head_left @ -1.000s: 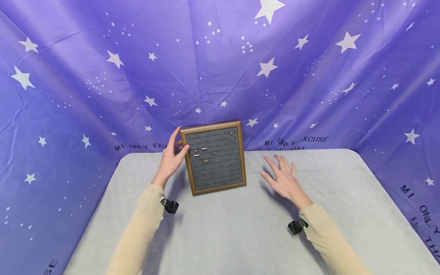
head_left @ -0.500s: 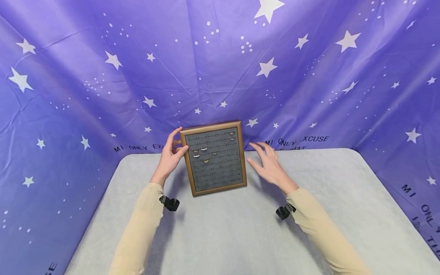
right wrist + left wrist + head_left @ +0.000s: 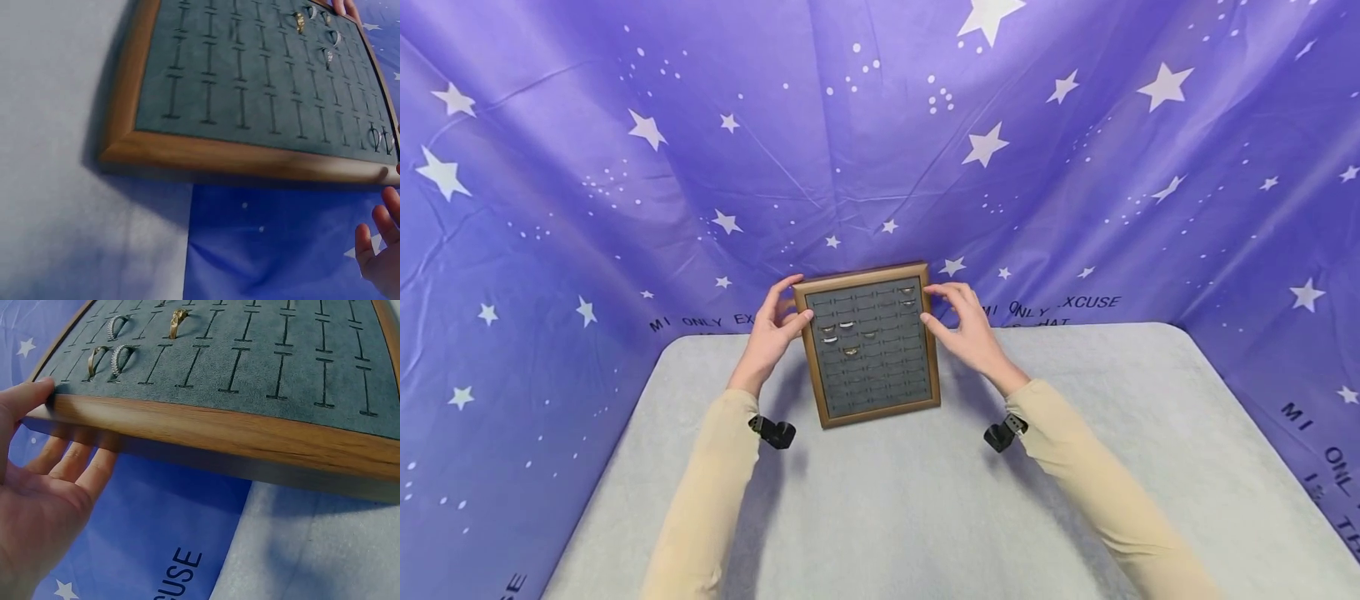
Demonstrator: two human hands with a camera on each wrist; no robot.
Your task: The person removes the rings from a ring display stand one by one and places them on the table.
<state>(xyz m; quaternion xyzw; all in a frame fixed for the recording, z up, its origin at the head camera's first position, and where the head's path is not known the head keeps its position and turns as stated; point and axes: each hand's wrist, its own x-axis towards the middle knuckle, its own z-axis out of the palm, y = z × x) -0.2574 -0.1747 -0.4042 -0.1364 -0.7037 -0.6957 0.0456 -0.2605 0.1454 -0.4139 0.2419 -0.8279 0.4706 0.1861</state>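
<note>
A ring display tray (image 3: 932, 367) with a wooden rim and dark grey slotted padding leans back upright at the far side of the table. Several rings sit in its slots, among them a gold ring (image 3: 177, 324) and a silver ring (image 3: 120, 361). My left hand (image 3: 766, 337) grips the tray's upper left side, thumb on the front rim and fingers behind it. At the upper right side is my right hand (image 3: 972, 335), thumb and forefinger tips right at the rim. In the right wrist view its other fingers (image 3: 364, 245) are extended, apart from the tray's side.
The table (image 3: 895, 508) has a light grey cover. A purple curtain (image 3: 880, 133) with white stars and lettering hangs directly behind the tray and along both sides. Each wrist carries a small black camera (image 3: 775, 433).
My right hand has moved left from over the table to the tray's right rim. The left hand and the tray have stayed almost where they were.
</note>
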